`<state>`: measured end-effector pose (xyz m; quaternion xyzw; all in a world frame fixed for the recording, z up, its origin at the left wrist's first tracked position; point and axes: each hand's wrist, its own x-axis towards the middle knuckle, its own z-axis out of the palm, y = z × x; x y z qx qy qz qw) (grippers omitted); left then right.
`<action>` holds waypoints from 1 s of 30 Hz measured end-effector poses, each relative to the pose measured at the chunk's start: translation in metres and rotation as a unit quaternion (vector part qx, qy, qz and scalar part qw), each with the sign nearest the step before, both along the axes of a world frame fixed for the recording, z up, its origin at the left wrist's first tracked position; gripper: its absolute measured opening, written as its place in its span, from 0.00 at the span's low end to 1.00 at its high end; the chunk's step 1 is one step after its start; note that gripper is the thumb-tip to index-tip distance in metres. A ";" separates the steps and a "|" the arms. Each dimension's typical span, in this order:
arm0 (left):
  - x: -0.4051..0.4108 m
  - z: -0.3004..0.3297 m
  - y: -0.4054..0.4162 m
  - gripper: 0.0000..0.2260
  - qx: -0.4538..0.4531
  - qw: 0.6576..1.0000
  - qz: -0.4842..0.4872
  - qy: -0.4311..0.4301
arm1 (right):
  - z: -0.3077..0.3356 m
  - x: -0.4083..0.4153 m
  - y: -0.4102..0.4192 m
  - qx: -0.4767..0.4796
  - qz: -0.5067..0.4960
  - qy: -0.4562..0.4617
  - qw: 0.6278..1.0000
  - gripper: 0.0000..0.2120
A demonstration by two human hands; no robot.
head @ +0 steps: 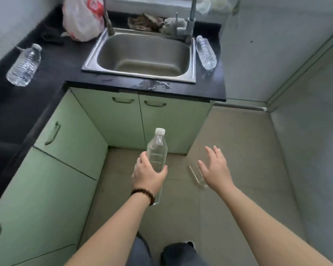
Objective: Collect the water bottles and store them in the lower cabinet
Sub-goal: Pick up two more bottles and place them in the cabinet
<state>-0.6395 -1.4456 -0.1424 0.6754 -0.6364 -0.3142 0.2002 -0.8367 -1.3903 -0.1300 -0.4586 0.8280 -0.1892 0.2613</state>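
Note:
My left hand (149, 174) grips a clear water bottle (157, 148) with a white cap, held upright over the floor in front of the green lower cabinet (158, 123), whose two doors are closed. My right hand (215, 167) hovers open beside it, fingers spread, holding nothing. A second water bottle (24, 65) lies on its side on the black counter (52, 60) at the left. A third bottle (206, 52) lies on the counter just right of the steel sink (142, 55). Something clear and blurred (195, 174) lies on the floor under my right hand.
A white and red plastic bag (83, 18) sits on the counter left of the sink. Rags (156, 24) lie behind the sink by the tap (190, 22). More green cabinet doors (46, 179) run along the left. Water is spilled at the counter's front edge (156, 85). White walls close in at right.

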 end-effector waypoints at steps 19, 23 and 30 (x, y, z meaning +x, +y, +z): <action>-0.139 -0.211 -0.047 0.29 0.128 0.988 -0.027 -0.080 | -0.257 -0.175 -0.042 0.108 -0.039 -0.046 0.992 0.29; -0.174 -0.333 -0.052 0.26 0.124 0.990 0.004 -0.065 | -0.399 -0.200 -0.060 0.141 -0.023 -0.060 0.988 0.33; -0.216 -0.525 -0.054 0.32 0.096 0.994 0.027 -0.052 | -0.624 -0.227 -0.088 0.179 0.046 -0.045 0.982 0.44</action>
